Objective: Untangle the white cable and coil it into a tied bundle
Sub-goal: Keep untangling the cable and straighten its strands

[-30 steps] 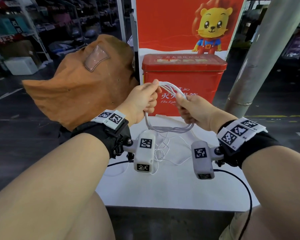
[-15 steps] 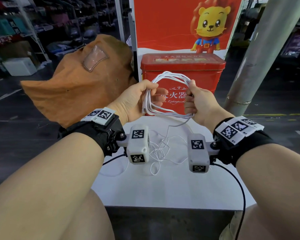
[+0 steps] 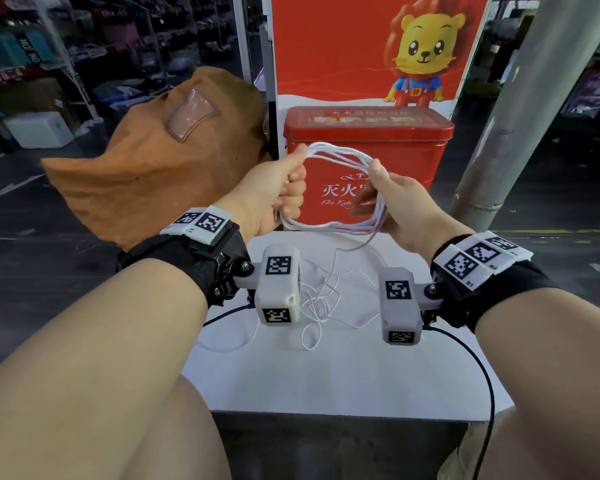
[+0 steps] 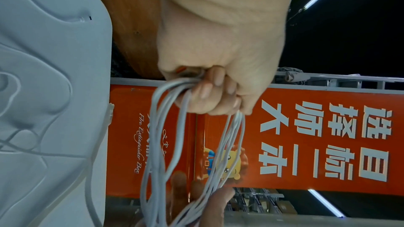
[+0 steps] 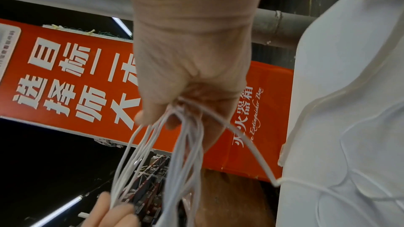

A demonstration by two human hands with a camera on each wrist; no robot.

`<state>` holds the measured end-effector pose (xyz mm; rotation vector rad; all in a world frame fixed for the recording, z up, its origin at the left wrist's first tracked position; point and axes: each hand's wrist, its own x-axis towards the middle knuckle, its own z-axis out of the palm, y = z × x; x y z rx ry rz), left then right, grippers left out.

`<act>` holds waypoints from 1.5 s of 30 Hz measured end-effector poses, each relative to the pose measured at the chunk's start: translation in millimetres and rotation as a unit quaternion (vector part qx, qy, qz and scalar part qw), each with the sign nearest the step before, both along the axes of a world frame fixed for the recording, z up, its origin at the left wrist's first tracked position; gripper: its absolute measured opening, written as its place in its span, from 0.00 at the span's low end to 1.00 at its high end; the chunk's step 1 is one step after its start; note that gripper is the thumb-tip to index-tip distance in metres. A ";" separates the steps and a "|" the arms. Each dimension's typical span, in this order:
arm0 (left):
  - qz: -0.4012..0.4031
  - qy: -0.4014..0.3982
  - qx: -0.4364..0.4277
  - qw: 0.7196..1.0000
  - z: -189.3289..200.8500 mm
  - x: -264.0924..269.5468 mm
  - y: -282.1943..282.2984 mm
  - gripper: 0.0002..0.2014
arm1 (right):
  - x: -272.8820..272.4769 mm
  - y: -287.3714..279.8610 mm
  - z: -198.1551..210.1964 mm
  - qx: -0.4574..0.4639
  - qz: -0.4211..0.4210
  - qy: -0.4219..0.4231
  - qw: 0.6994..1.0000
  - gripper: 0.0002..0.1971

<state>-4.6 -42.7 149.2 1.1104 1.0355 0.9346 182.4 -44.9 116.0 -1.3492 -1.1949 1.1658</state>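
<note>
Several loops of the white cable (image 3: 340, 157) hang in the air between my two hands, in front of the red tin. My left hand (image 3: 284, 188) grips the left side of the coil (image 4: 170, 110) in a fist. My right hand (image 3: 381, 192) holds the right side, with the strands (image 5: 186, 135) running through its curled fingers. A free strand drops from the coil to a loose tangle of cable (image 3: 323, 299) lying on the white table (image 3: 343, 375).
A red fire extinguisher box (image 3: 368, 133) stands at the table's far edge, with a red lion poster (image 3: 361, 46) behind it. A brown cloth bag (image 3: 160, 161) sits to the left. A grey pillar (image 3: 527, 109) rises on the right.
The hands have drawn apart and the coil has spread into a wider loop. The left hand rose to grip the coil's upper left corner.
</note>
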 end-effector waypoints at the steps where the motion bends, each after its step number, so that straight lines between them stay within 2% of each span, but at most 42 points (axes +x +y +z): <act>1: 0.027 -0.015 0.013 0.999 -1.3 -1.5 1.9 0.25 | 2.6 -1.7 0.0 -0.011 0.048 -0.020 0.999 0.21; 4: 0.091 -0.066 0.050 0.992 -4.3 -8.0 6.5 0.25 | 11.1 -8.5 -1.3 -0.079 0.221 -0.061 0.970 0.19; 6: 0.124 -0.100 0.057 0.986 -4.9 -13.7 8.9 0.25 | 16.7 -10.4 -8.9 -0.099 0.309 -0.158 0.933 0.15; 7: 0.134 -0.106 0.056 0.984 -5.2 -16.1 9.7 0.25 | 19.0 -9.6 -13.4 -0.092 0.311 -0.208 0.923 0.11; 8: 0.141 -0.104 0.054 0.983 -5.8 -18.4 10.1 0.25 | 20.7 -7.2 -17.2 -0.080 0.282 -0.228 0.928 0.09; 9: 0.144 -0.097 0.052 0.983 -6.8 -20.2 10.3 0.26 | 22.0 -3.8 -19.5 -0.067 0.224 -0.211 0.949 0.09; 11: 0.144 -0.073 0.053 0.986 -8.0 -21.2 9.8 0.27 | 23.3 2.8 -19.7 -0.031 0.071 -0.114 0.990 0.10; 12: 0.143 -0.059 0.055 0.986 -8.3 -20.3 9.3 0.27 | 23.7 4.6 -16.5 -0.005 0.001 -0.077 0.997 0.10; 15: 0.128 -0.029 0.063 0.989 -6.3 -16.4 7.1 0.27 | 26.4 6.2 -5.7 0.056 -0.128 -0.070 0.988 0.07; 19: 0.024 0.016 0.032 0.999 -3.0 -13.6 2.2 0.28 | 29.5 11.6 -7.2 0.074 -0.200 -0.075 0.974 0.09; 21: -0.030 0.044 0.015 0.998 -2.9 -10.8 -1.9 0.28 | 29.4 13.8 -9.7 0.062 -0.211 -0.090 0.971 0.10; 23: -0.055 0.058 0.008 0.997 -2.6 -7.2 -4.8 0.28 | 27.1 13.4 -11.7 0.046 -0.190 -0.110 0.975 0.11; 25: -0.050 0.038 0.004 0.998 -1.8 -4.2 -5.3 0.28 | 22.7 10.6 -13.2 0.022 -0.147 -0.124 0.981 0.11; 33: 0.054 -0.093 0.016 0.994 -2.0 -9.3 1.6 0.27 | 4.2 -5.1 -12.6 -0.028 0.001 -0.125 0.992 0.08; 38: 0.095 -0.116 0.035 0.988 -2.3 -9.7 2.5 0.27 | -0.1 -7.5 -14.6 -0.047 0.076 -0.151 0.984 0.09; 41: 0.138 -0.125 0.037 0.982 -3.2 -11.1 5.1 0.26 | -2.0 -7.7 -17.6 -0.048 0.110 -0.166 0.979 0.05; 45: 0.201 -0.136 0.046 0.969 -5.5 -16.4 11.5 0.26 | -0.6 -8.7 -21.7 -0.052 0.174 -0.214 0.960 0.05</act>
